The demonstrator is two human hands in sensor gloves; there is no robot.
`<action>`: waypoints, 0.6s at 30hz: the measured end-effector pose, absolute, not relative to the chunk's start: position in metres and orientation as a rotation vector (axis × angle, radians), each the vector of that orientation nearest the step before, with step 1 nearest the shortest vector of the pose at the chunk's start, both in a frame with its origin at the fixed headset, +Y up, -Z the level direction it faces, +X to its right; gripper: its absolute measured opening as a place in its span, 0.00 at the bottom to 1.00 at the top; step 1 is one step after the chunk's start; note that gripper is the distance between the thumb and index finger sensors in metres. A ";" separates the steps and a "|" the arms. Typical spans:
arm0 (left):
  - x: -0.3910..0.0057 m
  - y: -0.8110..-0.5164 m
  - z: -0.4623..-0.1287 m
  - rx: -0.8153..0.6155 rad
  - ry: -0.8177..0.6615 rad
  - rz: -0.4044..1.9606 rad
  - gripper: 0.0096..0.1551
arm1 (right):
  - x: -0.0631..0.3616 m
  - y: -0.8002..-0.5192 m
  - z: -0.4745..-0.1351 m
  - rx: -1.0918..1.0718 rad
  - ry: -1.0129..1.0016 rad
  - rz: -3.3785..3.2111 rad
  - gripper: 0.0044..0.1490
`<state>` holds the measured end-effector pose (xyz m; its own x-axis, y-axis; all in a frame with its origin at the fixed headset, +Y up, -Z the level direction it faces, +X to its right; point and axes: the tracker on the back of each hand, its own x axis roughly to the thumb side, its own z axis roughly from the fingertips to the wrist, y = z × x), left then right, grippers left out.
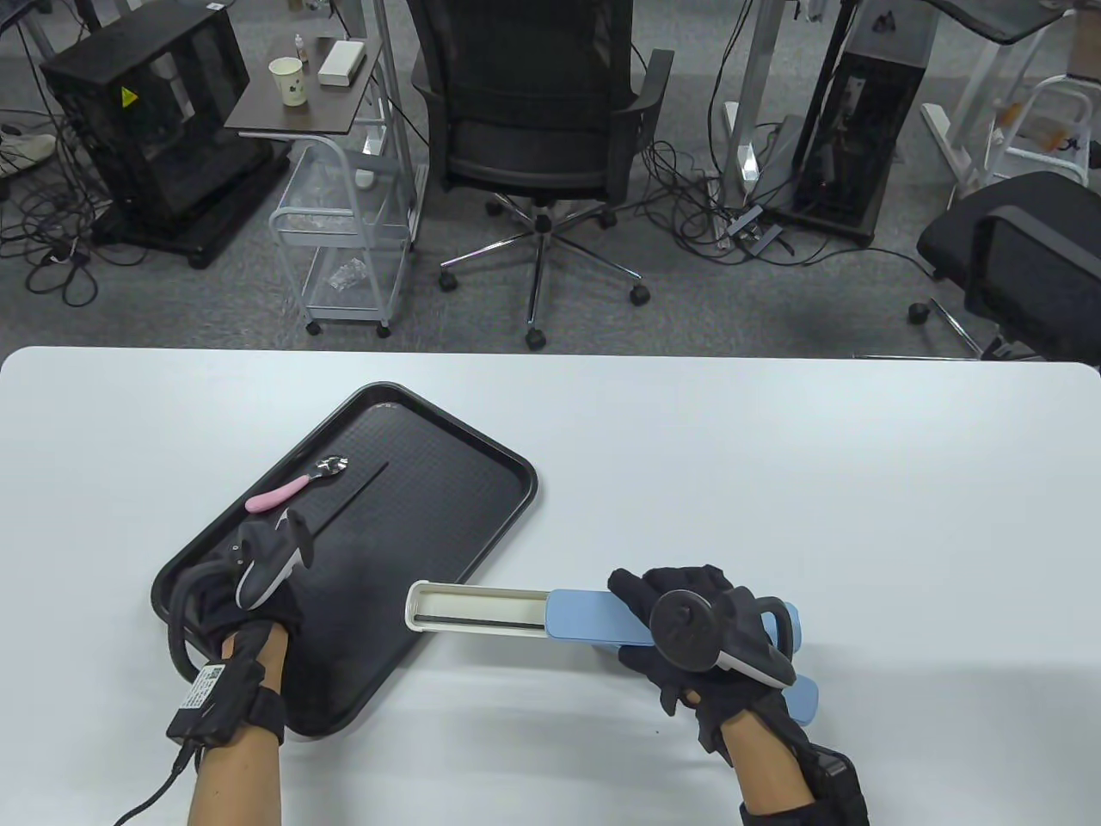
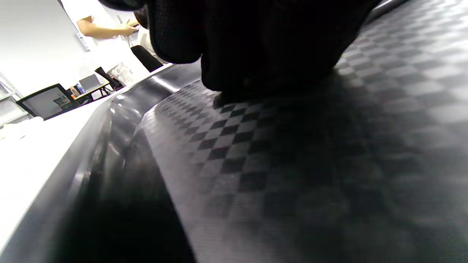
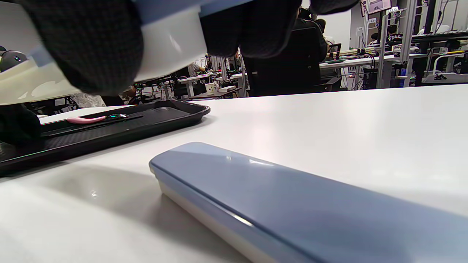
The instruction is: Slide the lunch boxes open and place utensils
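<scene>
Half-open utensil box [image 1: 550, 615] held aloft in right hand [image 1: 688, 641] grip.
Left hand [image 1: 249, 594] grip unclear; tilting risks spilling contents.

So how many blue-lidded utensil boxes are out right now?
2. One box, slid partly open, is gripped by the right hand beside the tray. A second, closed box lies on the table under that hand, mostly hidden in the table view.

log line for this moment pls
left hand: resting on tray | right hand: holds half-open box | spoon: on tray
</scene>
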<state>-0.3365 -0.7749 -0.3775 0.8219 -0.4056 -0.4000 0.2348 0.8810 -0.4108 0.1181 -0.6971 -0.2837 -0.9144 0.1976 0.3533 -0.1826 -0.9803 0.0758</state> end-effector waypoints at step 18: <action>-0.331 -0.770 -0.376 -0.362 0.463 -0.398 0.24 | 0.120 -0.698 -0.285 0.533 0.070 2.897 0.50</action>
<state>-0.3306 -0.7705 -0.3759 0.8214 -0.4457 -0.3560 0.2848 0.8612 -0.4211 0.1199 -0.6980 -0.2845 -0.9162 0.1994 0.3475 -0.1823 -0.9799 0.0814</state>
